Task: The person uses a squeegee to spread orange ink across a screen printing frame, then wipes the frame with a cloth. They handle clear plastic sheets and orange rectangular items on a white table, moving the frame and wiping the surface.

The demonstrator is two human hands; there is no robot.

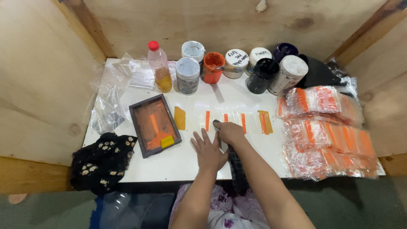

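My left hand (207, 150) lies flat, fingers spread, on the white table (186, 163), just below a row of small clear bags with orange stripes (224, 119). Beside it, my right hand (230, 132) is closed around a dark cloth (235, 163) and presses its tip onto one clear bag (216, 124). Left of my hands sits a small wooden-framed printing screen (153, 124), stained orange, with a yellow squeegee (167, 141) on its lower corner. A yellow-orange card (179, 118) lies between the screen and the bags.
Several paint jars (188, 75), an orange pot (212, 67) and a red-capped bottle (160, 66) line the back wall. Stacks of printed bags (326, 131) fill the right side. Empty clear bags (110, 99) lie at left, with a black flowered cloth (101, 161) at the front-left corner.
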